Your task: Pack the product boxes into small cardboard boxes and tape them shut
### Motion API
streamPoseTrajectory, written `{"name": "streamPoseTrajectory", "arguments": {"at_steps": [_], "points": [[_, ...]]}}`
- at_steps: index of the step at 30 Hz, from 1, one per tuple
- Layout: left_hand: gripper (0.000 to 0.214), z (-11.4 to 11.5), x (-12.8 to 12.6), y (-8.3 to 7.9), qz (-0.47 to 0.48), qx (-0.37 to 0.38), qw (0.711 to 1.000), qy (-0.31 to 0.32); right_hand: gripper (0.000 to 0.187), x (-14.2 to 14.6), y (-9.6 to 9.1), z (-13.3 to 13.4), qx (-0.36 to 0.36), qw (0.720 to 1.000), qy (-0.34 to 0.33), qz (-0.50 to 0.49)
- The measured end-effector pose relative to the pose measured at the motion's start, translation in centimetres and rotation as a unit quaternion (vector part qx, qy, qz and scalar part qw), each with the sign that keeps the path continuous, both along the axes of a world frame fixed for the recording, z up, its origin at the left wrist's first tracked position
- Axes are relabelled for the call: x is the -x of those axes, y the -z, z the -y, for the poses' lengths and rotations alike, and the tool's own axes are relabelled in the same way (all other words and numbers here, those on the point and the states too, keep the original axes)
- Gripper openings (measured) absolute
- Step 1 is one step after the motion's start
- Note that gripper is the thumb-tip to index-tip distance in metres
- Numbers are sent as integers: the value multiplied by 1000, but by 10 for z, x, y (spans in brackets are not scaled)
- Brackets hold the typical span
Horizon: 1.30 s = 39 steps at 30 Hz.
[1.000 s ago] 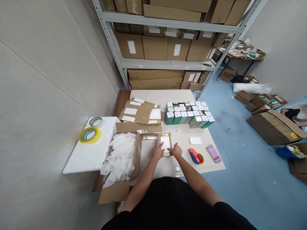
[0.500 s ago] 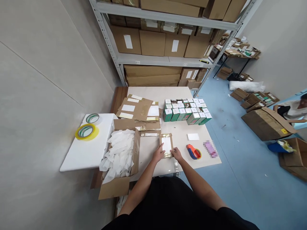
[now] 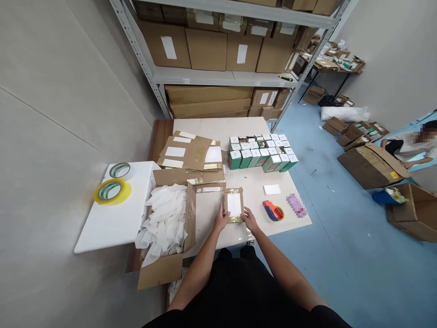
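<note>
A small flat cardboard piece (image 3: 234, 205) with a white label and shiny tape at both ends lies at the near part of the table. My left hand (image 3: 221, 219) grips its left edge, with the thumb on top. At the lower right corner my right hand (image 3: 249, 219) grips it too. To the right are an orange and blue tape dispenser (image 3: 273, 211) and a white card (image 3: 272, 189). Flat labelled cardboard pieces (image 3: 191, 152) are stacked beyond my left hand.
An open box (image 3: 191, 218) of white paper strips stands left. Yellow tape (image 3: 124, 191) rests on a white board (image 3: 102, 228). Several green-and-white boxes (image 3: 256, 157) stand at the table's back right. Shelving (image 3: 211, 77) rises behind. A person (image 3: 414, 143) is at far right.
My left hand has slid from the label's face to the cardboard piece's left edge. The view has shifted slightly; the other table items appear unmoved.
</note>
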<state>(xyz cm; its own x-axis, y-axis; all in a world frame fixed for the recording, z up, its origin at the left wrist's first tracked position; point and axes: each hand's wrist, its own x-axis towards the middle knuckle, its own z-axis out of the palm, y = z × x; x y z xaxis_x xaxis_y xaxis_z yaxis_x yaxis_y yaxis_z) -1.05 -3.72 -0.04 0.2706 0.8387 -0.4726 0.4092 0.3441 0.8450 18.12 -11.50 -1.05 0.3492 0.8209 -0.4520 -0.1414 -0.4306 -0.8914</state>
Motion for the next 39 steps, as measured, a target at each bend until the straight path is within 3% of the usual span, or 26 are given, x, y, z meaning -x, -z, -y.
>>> {"name": "streamPoseTrajectory", "arguments": {"at_steps": [5,11,16,22,28,39], "points": [[69,7,-18,7,31,-4,1000,1,69,-7,-9,8,-2,1000,-10,-23],[74,8,-33,2,80,-19,997,4,56,-17,-19,15,-17,999,16,-31],[91,6,-37,-9,78,-77,994,26,45,-21,-14,16,-55,998,33,16],[85,0,-40,-13,74,-65,995,25,40,-28,-5,11,-37,995,23,92],[80,0,-33,-4,96,-64,993,31,40,-33,-3,18,0,993,0,121],[77,5,-41,-7,48,-60,997,17,56,-38,-13,7,-11,999,6,46]]}}
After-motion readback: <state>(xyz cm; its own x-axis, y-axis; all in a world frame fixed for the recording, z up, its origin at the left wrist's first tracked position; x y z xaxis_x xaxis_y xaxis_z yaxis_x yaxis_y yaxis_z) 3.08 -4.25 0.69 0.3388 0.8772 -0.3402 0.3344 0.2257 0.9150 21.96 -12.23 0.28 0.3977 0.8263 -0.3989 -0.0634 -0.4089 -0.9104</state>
